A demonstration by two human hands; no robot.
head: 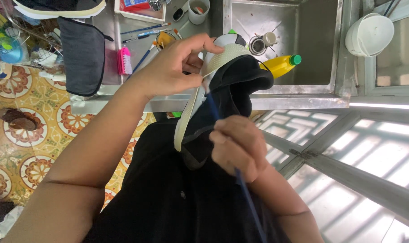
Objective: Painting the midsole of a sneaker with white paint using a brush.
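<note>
1. Closest to the lens, your right hand (236, 150) is curling into a fist around a thin blue brush handle (247, 198), which is running up past your knuckles toward the shoe.
2. Your left hand (175, 67) is pinching the cream-coloured sole edge of the black shoe (234, 96) between thumb and fingers, holding it up in mid-air in front of your dark clothing (177, 198).
3. You are holding the shoe upright, sole to the left, black upper facing your right hand, just in front of the steel worktop (123, 101) edge.
4. Behind the shoe, a yellow bottle with a green cap (283, 64) is lying at the front of the steel sink (317, 45).
5. On the worktop to the left, a pink scrubbing brush (124, 60) is lying beside a dark grey pouch (83, 54), with several thin paintbrushes (146, 29) near them.
6. A white bowl (370, 33) is sitting on the ledge to the right of the sink.
7. Patterned floor tiles (24, 112) are showing at the left.
</note>
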